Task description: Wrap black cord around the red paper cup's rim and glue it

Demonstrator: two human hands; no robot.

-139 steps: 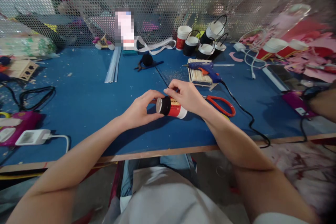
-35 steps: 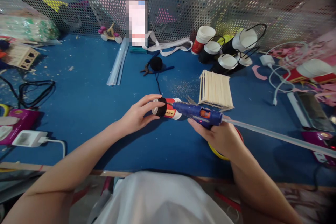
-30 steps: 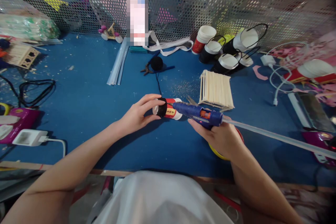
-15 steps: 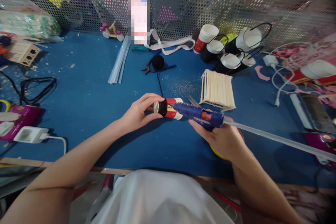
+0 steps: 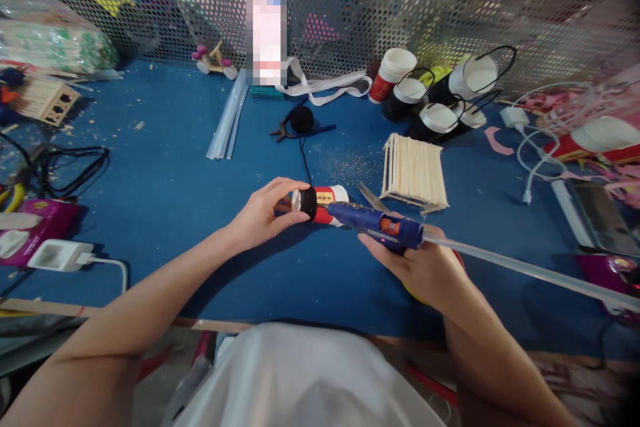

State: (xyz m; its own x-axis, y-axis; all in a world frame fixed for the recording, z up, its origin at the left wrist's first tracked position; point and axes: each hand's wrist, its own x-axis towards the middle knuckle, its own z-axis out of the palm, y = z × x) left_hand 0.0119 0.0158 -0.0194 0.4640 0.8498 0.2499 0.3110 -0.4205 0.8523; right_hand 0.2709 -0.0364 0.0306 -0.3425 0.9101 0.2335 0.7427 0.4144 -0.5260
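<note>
On its side over the blue table lies a red and white paper cup [image 5: 339, 196], with black cord wound round its left end. My left hand [image 5: 267, 212] grips that end, thumb and fingers on opposite sides. The cord runs back to a black ball of cord [image 5: 301, 119]. My right hand [image 5: 425, 260] is wrapped around a blue glue gun [image 5: 375, 221], its nozzle at the cup beside the wound cord. A long clear glue stick [image 5: 525, 270] sticks out of the gun's rear. Scissors [image 5: 370, 197] lie partly hidden behind the gun and my right hand.
A box of wooden sticks [image 5: 416, 172] stands just beyond the glue gun. Farther back are several cord-wrapped cups [image 5: 437, 119], pliers [image 5: 283, 130] and spare glue sticks [image 5: 229, 120]. A white charger [image 5: 60, 255] sits at left; perforated metal [image 5: 210, 7] closes the back.
The glue gun's nozzle has shifted slightly left and down along the cup, close to the cord. My left hand keeps its grip on the cup.
</note>
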